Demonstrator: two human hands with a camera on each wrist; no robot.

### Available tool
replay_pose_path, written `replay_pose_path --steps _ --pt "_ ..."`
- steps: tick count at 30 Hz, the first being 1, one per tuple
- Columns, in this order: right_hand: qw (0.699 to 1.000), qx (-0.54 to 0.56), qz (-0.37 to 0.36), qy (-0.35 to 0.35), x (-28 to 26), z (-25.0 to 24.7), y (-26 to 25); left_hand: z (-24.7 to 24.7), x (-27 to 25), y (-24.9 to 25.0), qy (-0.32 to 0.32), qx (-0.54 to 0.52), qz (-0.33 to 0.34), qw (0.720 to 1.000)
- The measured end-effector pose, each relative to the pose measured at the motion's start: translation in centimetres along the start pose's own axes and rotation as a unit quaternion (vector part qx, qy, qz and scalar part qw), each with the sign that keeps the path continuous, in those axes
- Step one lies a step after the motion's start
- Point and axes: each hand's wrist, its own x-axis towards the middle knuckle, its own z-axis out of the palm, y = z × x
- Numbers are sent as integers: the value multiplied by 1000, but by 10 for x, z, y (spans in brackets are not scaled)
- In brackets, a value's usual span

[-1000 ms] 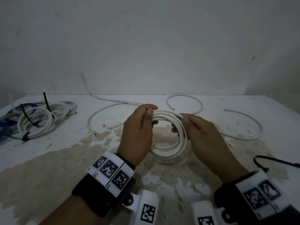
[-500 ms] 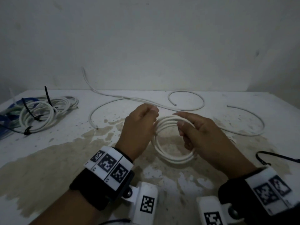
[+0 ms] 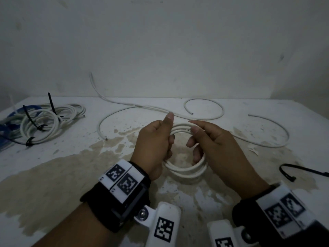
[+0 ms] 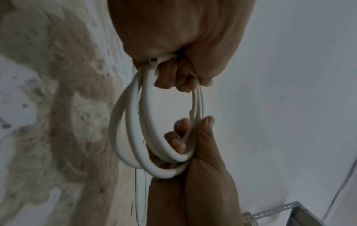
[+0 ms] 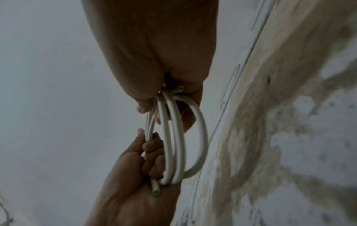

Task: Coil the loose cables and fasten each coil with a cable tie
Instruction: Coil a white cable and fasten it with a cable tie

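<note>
A white cable coil (image 3: 185, 170) of a few loops hangs just above the stained table between my hands. My left hand (image 3: 154, 145) grips its left side, fingers curled round the loops and thumb pointing up. My right hand (image 3: 211, 139) holds the right side, thumb and forefinger at the top strands and the other fingers hooked through the ring. In the left wrist view the coil (image 4: 135, 131) runs from my left hand (image 4: 173, 73) to my right hand (image 4: 195, 154). In the right wrist view a cut cable end (image 5: 155, 188) sticks out of the left hand (image 5: 142, 165). One black cable tie (image 3: 302, 172) lies loose on the right.
Loose white cables (image 3: 204, 99) curve across the back of the table (image 3: 53, 166), one sweeping far right (image 3: 277, 145). At the far left lie tied white coils (image 3: 41, 122) with black ties, over a blue cable (image 3: 7, 129). A wall closes off the back.
The right hand left the coil's right side with fingers stretched out, then closed on it again. The left thumb has lifted straight. The coil stays between the hands.
</note>
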Motion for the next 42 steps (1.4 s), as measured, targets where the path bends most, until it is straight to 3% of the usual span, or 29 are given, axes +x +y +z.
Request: replay_pose_path --steps 3,5,8,10,12,18,22,26,30,33,37,39,42 --pt "997 72 30 11 3 0 3 -1 -1 1 -26 -20 -11 999" --pt "996 82 35 14 4 -5 3 -3 0 0 -42 24 11 999" --pt "997 -74 -34 -14 4 -12 4 -4 2 -4 -34 157 98 982" --pt "984 -155 -72 -41 3 -9 3 1 -3 -5 -73 164 114 977" --pt "982 -165 -79 -41 2 -6 3 9 -10 -6 -99 140 108 979" --pt "977 -178 -114 28 3 -16 7 24 -14 -16 -73 0 35 997" --pt "982 -184 -35 -2 8 -27 13 26 -15 -21 -110 -22 2 994" --pt "978 -206 -10 -31 9 -30 16 26 -12 -21 -160 -104 -93 977" --pt "972 -230 14 -46 10 -29 4 20 -6 -24 -150 -123 -123 973" --pt "925 -379 35 -7 14 -57 -8 17 -2 -29 -110 -126 -127 978" --pt "790 -582 190 -43 9 -119 -11 10 5 -29 -75 -153 -138 976" --pt "740 -615 266 -53 3 -136 -6 6 8 -29 -58 -147 -131 979" --pt "700 -621 344 -77 -2 -143 5 2 9 -29 -52 -129 -113 984"
